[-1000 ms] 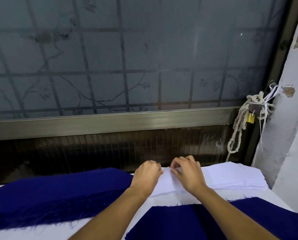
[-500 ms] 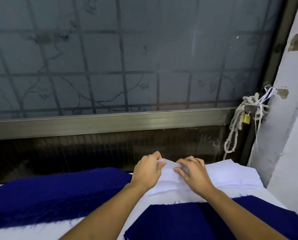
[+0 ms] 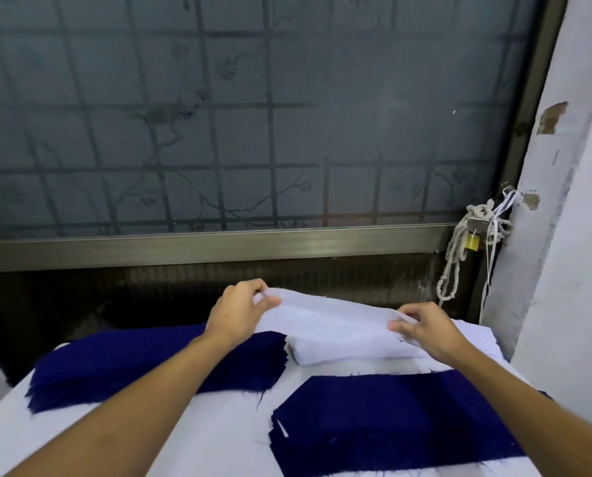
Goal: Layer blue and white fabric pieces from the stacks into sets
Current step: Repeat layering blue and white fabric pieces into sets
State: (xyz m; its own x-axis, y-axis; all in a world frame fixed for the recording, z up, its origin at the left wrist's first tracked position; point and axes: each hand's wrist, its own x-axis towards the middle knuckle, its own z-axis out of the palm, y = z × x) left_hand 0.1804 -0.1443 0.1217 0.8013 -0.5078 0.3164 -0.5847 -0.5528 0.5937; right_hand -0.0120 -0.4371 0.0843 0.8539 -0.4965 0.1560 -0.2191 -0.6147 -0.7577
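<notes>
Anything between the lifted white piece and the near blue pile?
Nothing visible. Left hand and right hand pinch the white piece above the white stack; only table surface lies before the near blue pile.

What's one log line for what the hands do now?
left hand: pinches white piece | right hand: pinches it | piece: held above white stack

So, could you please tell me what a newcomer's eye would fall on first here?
The white fabric piece stretched in mid-air between the left hand and right hand, above the white stack at centre. Next, the deep blue stack at left and the blue-topped pile in front.
</notes>
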